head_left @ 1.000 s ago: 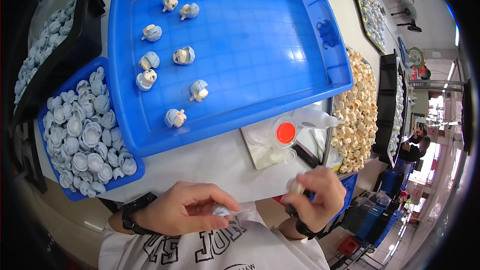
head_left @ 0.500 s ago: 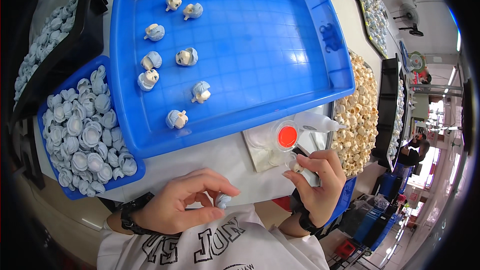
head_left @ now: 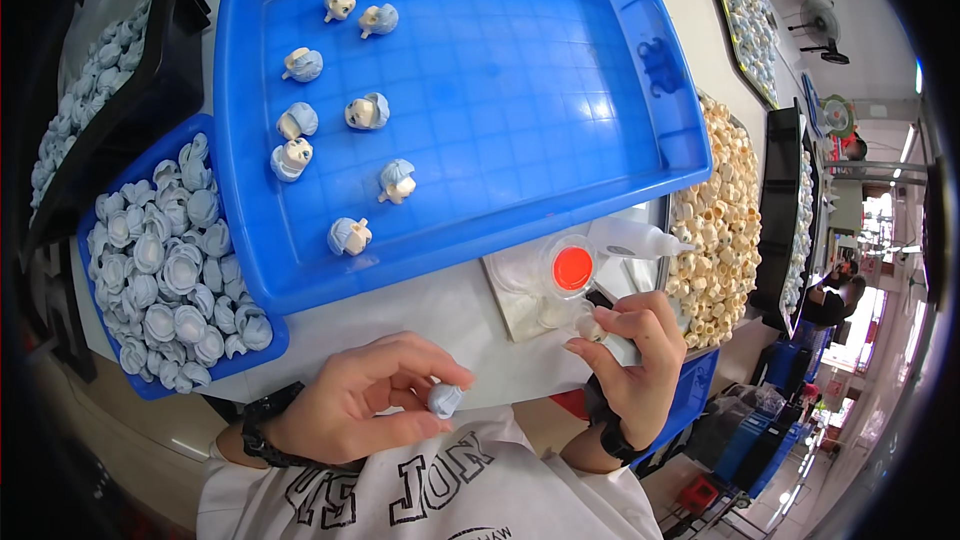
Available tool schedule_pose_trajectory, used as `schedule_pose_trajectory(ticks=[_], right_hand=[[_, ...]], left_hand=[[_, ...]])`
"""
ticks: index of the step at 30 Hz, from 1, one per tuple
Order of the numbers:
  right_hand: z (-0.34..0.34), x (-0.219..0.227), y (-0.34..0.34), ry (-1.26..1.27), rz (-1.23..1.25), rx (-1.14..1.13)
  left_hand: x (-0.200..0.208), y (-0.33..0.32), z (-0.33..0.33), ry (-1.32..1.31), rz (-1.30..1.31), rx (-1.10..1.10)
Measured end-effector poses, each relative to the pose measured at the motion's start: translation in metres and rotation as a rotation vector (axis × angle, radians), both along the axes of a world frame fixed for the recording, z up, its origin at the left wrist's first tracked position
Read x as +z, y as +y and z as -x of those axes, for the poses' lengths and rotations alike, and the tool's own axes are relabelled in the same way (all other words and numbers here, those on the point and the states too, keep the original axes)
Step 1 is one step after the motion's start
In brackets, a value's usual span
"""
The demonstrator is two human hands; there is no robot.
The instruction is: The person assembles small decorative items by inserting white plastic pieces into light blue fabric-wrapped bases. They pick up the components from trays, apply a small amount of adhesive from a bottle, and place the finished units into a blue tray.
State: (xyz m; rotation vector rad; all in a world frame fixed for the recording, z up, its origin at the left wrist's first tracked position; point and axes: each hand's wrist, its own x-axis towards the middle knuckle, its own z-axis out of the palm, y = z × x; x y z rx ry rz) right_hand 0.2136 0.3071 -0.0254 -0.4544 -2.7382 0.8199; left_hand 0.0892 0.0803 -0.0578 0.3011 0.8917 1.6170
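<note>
My left hand (head_left: 355, 402) pinches a light-blue doll hair piece (head_left: 445, 399) between thumb and fingertips, just in front of my shirt. Thumb and fingers of my right hand (head_left: 645, 365) close on a small cream doll head (head_left: 592, 330), partly covered by the fingers. It is held beside a clear round jar with a red-orange disc (head_left: 573, 268). Beyond my hands stands a large blue tray (head_left: 470, 230) in which several assembled doll heads (head_left: 367, 112) with light-blue hair lie, mostly toward the left side.
At the left, a blue bin (head_left: 272, 340) is heaped with hair pieces (head_left: 160, 270). A pile of cream head pieces (head_left: 715, 230) lies right of the tray. A white squeeze bottle (head_left: 630, 238) lies behind the jar. Black trays (head_left: 780, 210) stand farther right; a person (head_left: 835, 300) is in the background.
The hair piece has turned in my left fingers and now shows more of its rounded side. My right hand has shifted very slightly, still holding the doll head. The view has moved a little.
</note>
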Motion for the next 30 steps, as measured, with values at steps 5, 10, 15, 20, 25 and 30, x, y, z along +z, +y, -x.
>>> schedule_pose_trajectory(ticks=[5,10,15,20,25,30], right_hand=[[-0.004,-0.005,0.001,0.034,0.006,-0.005],[-0.004,0.002,-0.008,0.102,0.001,-0.047],[0.015,-0.002,-0.044,0.496,0.320,0.347],[0.028,-0.008,-0.061,0.425,0.280,0.401],[0.030,-0.008,-0.061,0.291,0.215,0.390],[0.030,-0.011,-0.064,0.264,0.069,0.392]], left_hand=[[0.003,0.001,-0.004,-0.122,0.019,0.101],[-0.002,-0.004,-0.001,-0.097,-0.014,-0.007],[0.002,-0.003,0.002,-0.080,0.062,-0.062],[0.005,-0.004,0.002,-0.035,0.071,-0.058],[0.003,-0.004,0.000,0.006,0.067,-0.071],[0.003,-0.005,0.002,0.012,0.076,-0.104]])
